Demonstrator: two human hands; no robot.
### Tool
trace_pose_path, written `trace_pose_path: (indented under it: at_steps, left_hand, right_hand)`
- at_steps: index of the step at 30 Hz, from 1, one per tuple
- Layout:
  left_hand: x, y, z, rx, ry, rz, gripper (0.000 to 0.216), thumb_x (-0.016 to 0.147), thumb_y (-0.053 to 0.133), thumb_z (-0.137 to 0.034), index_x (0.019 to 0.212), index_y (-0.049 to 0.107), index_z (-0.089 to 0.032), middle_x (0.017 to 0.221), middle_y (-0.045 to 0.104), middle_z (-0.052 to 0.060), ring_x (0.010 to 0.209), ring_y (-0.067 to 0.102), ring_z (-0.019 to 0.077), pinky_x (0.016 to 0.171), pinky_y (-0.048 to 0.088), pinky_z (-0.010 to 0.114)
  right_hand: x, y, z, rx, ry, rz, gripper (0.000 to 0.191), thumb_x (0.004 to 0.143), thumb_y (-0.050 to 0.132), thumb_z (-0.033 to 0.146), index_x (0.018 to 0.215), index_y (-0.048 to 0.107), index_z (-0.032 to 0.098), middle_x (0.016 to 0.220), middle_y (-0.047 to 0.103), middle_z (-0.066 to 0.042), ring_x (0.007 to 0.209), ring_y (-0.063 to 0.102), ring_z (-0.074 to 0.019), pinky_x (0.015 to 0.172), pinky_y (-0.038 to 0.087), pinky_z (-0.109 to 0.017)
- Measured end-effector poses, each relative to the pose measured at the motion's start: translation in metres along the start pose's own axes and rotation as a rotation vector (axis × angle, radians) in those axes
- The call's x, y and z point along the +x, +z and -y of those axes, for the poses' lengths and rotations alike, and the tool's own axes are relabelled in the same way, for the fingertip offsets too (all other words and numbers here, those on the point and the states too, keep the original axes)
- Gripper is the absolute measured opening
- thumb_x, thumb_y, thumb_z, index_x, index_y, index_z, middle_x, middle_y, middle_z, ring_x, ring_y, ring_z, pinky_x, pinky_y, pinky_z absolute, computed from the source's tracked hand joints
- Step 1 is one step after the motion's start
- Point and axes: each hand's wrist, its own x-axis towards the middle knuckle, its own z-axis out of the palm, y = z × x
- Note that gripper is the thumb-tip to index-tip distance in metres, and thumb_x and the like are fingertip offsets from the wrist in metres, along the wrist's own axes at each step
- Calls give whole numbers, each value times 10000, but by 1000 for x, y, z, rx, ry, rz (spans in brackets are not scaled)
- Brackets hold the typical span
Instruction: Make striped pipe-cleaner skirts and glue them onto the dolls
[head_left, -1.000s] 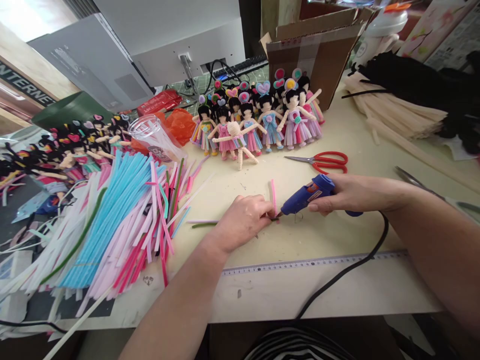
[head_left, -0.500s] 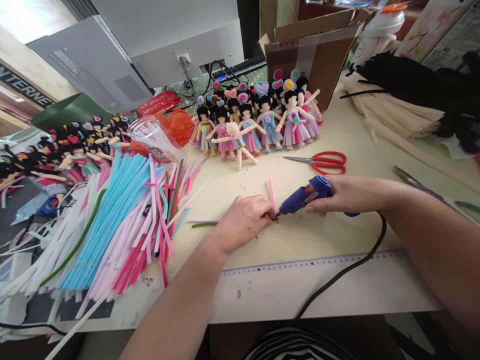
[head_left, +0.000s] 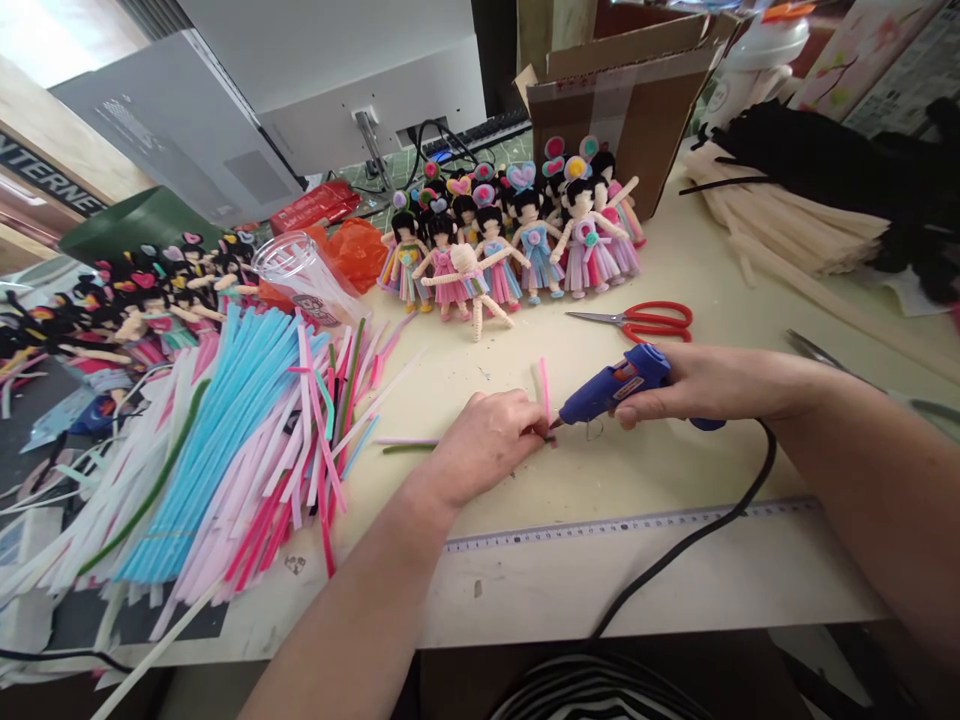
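Observation:
My right hand [head_left: 682,388] is wrapped round a blue glue gun [head_left: 611,387] whose nozzle points down and left, close to the fingertips of my left hand. My left hand [head_left: 499,435] rests low over the table, its fingers pinched on thin pipe cleaners. A green pipe cleaner [head_left: 409,449] and a pale purple one [head_left: 403,441] stick out to the left from under that hand. Upright by the fingertips is a pink pipe cleaner [head_left: 544,388]. My fingers hide where the pieces meet, and whether the nozzle touches them I cannot tell.
Red-handled scissors [head_left: 656,320] lie beyond the glue gun. Several pipe-cleaner dolls [head_left: 536,250] stand before a cardboard box [head_left: 607,120]. Bundles of pipe cleaners [head_left: 202,450] cover the left side. A ruler strip [head_left: 540,537] and the black cord [head_left: 682,562] lie nearer me.
The glue gun's rear has shifted slightly up and right with my right hand, its nozzle staying by my left fingertips. My left hand has hardly moved.

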Motion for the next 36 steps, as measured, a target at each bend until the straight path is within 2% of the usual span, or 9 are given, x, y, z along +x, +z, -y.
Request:
trace_pose_path:
  at_steps: [10, 18, 30, 36]
  left_hand:
    - [0, 1, 0, -6, -18, -12, 107, 893, 621, -162, 853, 712, -201, 875, 695, 4, 835, 622, 155, 776, 429, 293]
    - [0, 1, -1, -27, -44, -34, 68, 858, 641, -134, 844, 688, -182, 865, 688, -1, 794, 606, 145, 744, 416, 285]
    - [0, 0, 0, -40, -32, -20, 107, 860, 633, -133, 826, 717, -191, 855, 695, -1, 790, 613, 145, 754, 422, 278]
    - [-2, -1, -3, -36, -56, 12, 82, 865, 652, -154, 858, 729, -180, 873, 707, 9, 818, 629, 148, 769, 439, 265]
  right_hand:
    - [2, 1, 2, -41, -33, 39, 370, 714, 652, 602, 809, 729, 252, 791, 733, -11, 750, 629, -224, 647, 493, -295]
    - [0, 6, 13, -28, 21, 42, 482, 694, 636, 650, 910, 730, 229, 801, 741, -24, 765, 651, -227, 668, 508, -294]
    - [-2, 7, 16, -76, 26, 42, 428, 707, 611, 613, 868, 721, 231, 777, 720, -14, 723, 622, -206, 641, 498, -281]
    - [-1, 9, 14, -61, -59, 62, 434, 740, 585, 599, 910, 726, 225, 791, 713, -18, 734, 628, -219, 659, 509, -297]
